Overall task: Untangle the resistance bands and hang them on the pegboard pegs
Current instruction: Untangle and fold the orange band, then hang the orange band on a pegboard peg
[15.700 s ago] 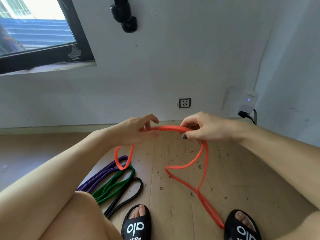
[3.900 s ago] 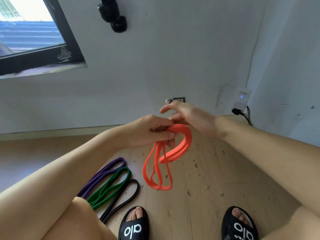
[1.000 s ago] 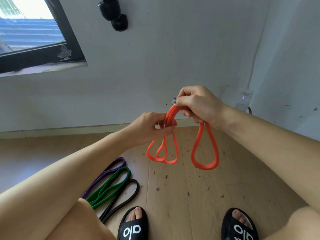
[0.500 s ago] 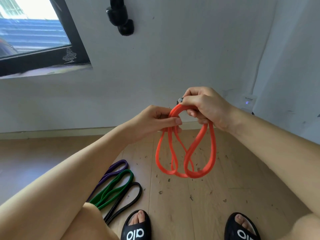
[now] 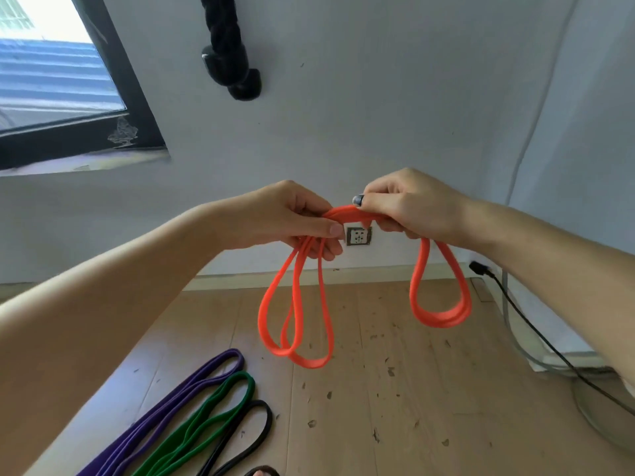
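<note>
I hold an orange resistance band [image 5: 295,324] folded into loops in front of the wall. My left hand [image 5: 288,218] grips its strands, and two long loops hang below it. My right hand [image 5: 409,207] grips the band's top right part, with a shorter double loop hanging under it. A short orange stretch runs between both hands. On the wooden floor at lower left lie a purple band [image 5: 192,393], a green band [image 5: 213,417] and a black band [image 5: 251,431], side by side.
A black object [image 5: 233,60] hangs high on the grey wall. A black-framed window [image 5: 68,97] is at upper left. A wall socket [image 5: 358,236] shows behind the band. A black cable [image 5: 536,334] runs along the floor at right. Small debris litters the floor.
My hands have risen and pulled apart, so the loops that overlapped half a second ago now hang as two separate groups. The view has tilted upward; the slippers are nearly out of sight.
</note>
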Demonstrator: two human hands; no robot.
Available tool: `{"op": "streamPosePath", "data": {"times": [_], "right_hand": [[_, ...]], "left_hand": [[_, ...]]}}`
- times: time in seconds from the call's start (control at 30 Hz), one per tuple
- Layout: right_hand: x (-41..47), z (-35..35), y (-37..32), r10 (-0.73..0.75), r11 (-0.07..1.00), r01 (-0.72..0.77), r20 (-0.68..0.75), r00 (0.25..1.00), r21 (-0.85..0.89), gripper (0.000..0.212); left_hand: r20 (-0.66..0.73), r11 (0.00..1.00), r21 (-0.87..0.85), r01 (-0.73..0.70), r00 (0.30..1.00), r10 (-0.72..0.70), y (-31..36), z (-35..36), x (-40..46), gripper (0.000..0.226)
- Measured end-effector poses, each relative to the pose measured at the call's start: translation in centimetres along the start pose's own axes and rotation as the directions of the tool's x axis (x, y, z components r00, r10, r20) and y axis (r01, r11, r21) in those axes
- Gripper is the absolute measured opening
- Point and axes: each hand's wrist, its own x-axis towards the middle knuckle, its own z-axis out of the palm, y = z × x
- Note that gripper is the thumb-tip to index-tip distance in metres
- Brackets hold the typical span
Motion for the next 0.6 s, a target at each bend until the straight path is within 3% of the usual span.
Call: {"op": "streamPosePath", "data": {"times": [0.3,0.6], "right_hand": [[8.1,-8.0,-2.0,-0.08,0.997,0.081,-0.048,0.996,0.013,0.044],[14.5,-22.2,-15.3,-0.027,0.972,0.013,0.058,0.998,0.234,0.027]], "left_hand": [[-0.07,0.998,0.054,-0.045,0.996,0.049,5.6,-9.7,5.9,0.017],[-0.045,0.992,0.126,-0.002,0.999,0.008,20.9,-25.2,5.2,0.015]]}}
